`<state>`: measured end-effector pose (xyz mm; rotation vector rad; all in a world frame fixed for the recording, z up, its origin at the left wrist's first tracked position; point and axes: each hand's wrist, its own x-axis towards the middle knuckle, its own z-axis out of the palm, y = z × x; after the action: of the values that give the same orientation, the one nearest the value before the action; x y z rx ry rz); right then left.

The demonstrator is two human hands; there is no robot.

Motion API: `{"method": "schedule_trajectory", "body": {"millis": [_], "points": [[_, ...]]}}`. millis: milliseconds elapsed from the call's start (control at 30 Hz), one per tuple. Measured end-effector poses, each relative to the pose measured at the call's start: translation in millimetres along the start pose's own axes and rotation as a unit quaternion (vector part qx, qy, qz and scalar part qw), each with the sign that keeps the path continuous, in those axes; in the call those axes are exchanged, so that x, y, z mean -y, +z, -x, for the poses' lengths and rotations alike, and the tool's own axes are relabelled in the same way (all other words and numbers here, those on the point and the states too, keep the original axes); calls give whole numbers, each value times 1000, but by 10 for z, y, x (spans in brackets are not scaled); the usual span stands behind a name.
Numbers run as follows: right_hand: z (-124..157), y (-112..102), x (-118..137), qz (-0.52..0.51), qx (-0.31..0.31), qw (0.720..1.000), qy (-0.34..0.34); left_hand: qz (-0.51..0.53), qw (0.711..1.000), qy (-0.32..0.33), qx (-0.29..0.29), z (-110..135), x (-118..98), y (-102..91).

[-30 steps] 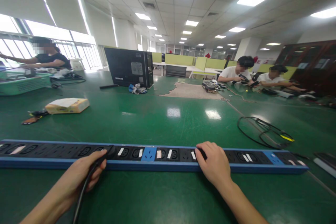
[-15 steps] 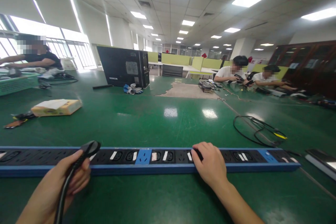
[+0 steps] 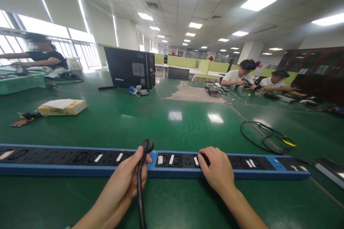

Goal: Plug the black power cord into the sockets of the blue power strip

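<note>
A long blue power strip (image 3: 174,173) with black socket panels lies across the green table before me. My left hand (image 3: 129,175) pinches a black power plug (image 3: 147,145) by its body, just above a blue socket near the strip's middle. From the plug a thick black cord (image 3: 141,200) hangs down past my palm. Further right, my right hand (image 3: 217,168) is closed over the strip, thumb on the near side and fingers towards the far edge. Something dark shows between thumb and fingers; I cannot tell whether it is a socket or a plug.
A coiled black cable (image 3: 264,136) lies beyond the strip on the right. A yellow tissue pack (image 3: 63,108) sits at left. Further back stand a black computer case (image 3: 129,68), gloves (image 3: 138,91) and a green basket (image 3: 21,84). Several people work around the table.
My left hand has moved right with the plug, from the strip's left part to the blue socket near its middle. My right hand has stayed on the strip.
</note>
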<state>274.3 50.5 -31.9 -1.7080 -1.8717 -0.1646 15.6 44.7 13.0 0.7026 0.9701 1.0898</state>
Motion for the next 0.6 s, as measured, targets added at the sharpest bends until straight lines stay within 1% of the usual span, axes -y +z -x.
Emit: {"method": "schedule_trajectory", "body": {"millis": [100, 167, 267, 400, 500, 600], "points": [[4, 2, -6, -1, 2, 1000, -3, -46, 998, -29, -19, -21, 135, 143], [5, 3, -7, -1, 2, 1000, -3, -86, 995, -15, -39, -10, 175, 152], [3, 3, -9, -1, 0, 1000, -4, -139, 987, 8, -75, 18, 157, 71], [-1, -6, -10, -4, 2, 1000, -8, -145, 984, 4, -103, 1, 115, -57], [-2, -13, -11, -6, 5, 1000, -8, -133, 987, 15, -94, -50, 113, -118], [-2, -14, -10, -8, 5, 1000, -9, -121, 990, 2, -72, -98, 131, -168]]}}
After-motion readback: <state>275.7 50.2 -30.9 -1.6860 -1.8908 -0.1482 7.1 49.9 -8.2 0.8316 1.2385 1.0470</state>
